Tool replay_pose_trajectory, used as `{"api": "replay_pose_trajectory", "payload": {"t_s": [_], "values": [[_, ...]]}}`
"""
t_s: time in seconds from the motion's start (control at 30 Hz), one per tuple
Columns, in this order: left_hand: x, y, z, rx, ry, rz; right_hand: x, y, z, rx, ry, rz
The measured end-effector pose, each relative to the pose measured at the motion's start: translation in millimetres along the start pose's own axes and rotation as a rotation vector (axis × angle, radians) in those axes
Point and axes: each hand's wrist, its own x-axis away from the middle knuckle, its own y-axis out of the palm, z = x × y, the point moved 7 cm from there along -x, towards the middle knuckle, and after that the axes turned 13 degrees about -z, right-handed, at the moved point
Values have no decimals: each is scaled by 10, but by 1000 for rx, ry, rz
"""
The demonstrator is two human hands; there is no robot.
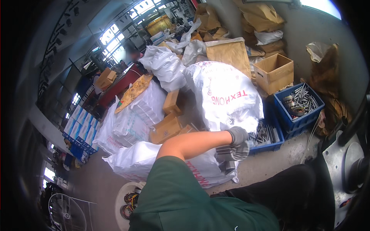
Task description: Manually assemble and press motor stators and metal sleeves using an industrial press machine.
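Observation:
My left arm reaches rightward across the view, its forearm bare below a dark green sleeve. My left hand point(234, 150), in a grey striped glove with a darker cuff, is bent down at the wrist. It is at the right end of a white woven sack point(135, 159) lying on its side. The glove is blurred and its fingers cannot be made out, nor can whether it holds anything. Just past the hand stands a blue crate point(279, 140) of grey metal rods. A full white woven sack point(221, 92) bulges above it. My right hand is not in view.
Another blue crate point(296, 119) with metal parts stands farther right, below a wooden box point(273, 73). Small cardboard boxes point(165, 129) lie among the sacks. Machinery point(343, 165) is close on the right. A round pale tub point(120, 196) with wired parts sits lower left. A person point(133, 56) is far off.

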Motion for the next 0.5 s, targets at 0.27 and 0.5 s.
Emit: {"api": "replay_pose_trajectory", "payload": {"t_s": [0.27,0.5], "values": [[-1350,-67,530,266,257,239,100,-49,136,201,109,63],[-2075,1136,1032,256,112,182,260,-294,719,145,173,104]]}}
